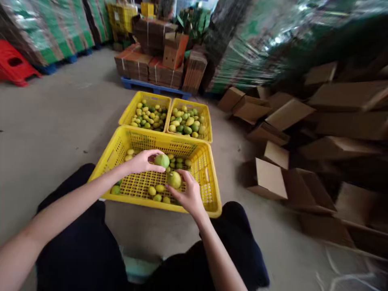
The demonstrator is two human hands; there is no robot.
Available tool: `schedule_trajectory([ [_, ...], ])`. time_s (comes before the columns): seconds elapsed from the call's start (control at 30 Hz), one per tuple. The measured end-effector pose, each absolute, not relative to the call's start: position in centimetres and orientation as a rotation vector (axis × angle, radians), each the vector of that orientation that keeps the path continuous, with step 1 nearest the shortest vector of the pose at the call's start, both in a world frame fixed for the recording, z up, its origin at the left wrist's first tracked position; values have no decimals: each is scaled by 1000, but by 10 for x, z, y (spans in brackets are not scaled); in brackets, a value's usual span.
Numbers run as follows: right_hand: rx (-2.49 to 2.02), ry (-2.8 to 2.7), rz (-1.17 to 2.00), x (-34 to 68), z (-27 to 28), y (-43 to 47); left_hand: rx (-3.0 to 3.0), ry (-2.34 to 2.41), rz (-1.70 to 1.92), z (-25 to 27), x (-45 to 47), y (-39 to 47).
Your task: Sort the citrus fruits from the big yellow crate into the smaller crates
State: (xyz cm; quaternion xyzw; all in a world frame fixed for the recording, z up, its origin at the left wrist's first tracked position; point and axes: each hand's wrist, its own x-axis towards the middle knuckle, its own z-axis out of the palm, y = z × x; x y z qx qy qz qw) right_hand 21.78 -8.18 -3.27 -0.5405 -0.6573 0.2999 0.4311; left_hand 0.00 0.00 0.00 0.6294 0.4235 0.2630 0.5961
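Observation:
My left hand (146, 162) is closed around a green lemon (162, 161), above the large yellow crate (121, 198) in front of my knees. In my right hand (189, 189) is a yellow-green lemon (174, 180), gripped between thumb and fingers just to the right of and below the other. Several loose lemons lie on the crate's slatted floor: yellow ones (156, 190) near the front, a green one (115, 189) at the front left, yellow ones (129, 152) at the back left, and a darker green group (178, 163) partly hidden behind my hands.
Beyond the near crate stand two yellow crates of lemons, the left crate (129, 109) and the right crate (209, 125). Open cardboard boxes (269, 178) are heaped on the right. A blue pallet (154, 89) with flattened cartons (136, 62) is behind. A red plastic object (13, 64) is far left.

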Motion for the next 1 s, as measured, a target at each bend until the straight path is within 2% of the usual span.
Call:
schedule_trajectory([
  [0.2, -1186, -1352, 1185, 202, -39, -69, 1221, 1103, 782, -24, -4, -36],
  [0.3, -1143, -1248, 1293, 197, -43, -67, 1208, 1091, 775, -24, -3, -41],
  [0.7, -1048, -1077, 1380, 190, -38, -72, 1023, 1002, 798, -29, 3, -38],
  [1.0, -1127, -1155, 1313, 197, -35, -77, 796, 755, 1059, -44, 7, -36],
])
